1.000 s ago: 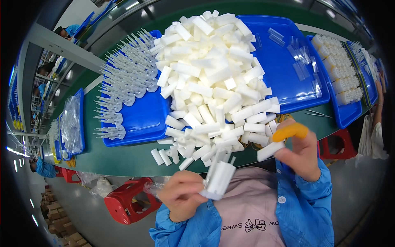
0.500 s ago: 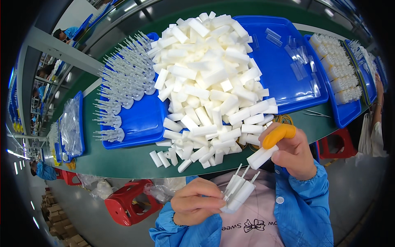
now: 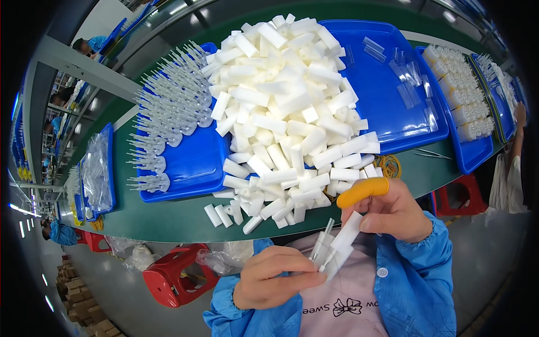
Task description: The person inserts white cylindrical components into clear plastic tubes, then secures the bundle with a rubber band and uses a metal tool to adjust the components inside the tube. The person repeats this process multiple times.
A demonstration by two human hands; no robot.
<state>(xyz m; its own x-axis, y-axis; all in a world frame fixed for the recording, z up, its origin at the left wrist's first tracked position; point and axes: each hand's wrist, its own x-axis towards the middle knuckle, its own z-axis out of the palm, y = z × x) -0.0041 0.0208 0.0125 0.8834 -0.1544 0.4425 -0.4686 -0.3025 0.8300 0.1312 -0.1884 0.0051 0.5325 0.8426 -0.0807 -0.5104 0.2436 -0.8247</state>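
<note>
White cylinder (image 3: pixel 347 233), pinched in right fingers (image 3: pixel 375 224)

A red stool (image 3: pixel 163 282) stands beside crumpled clear plastic (image 3: pixel 225 259); metal tweezers (image 3: pixel 433 154) lie on the green desk (image 3: pixel 168 220); cardboard boxes (image 3: pixel 84 306) are stacked on the floor (image 3: pixel 126 289)

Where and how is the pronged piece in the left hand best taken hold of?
Probably pinch the pronged piece at its lower end, coming from the left, as the left hand does: its slim prongs point upward and slightly right, away from that end, and the right hand with a white cylinder is on the other side.
</note>
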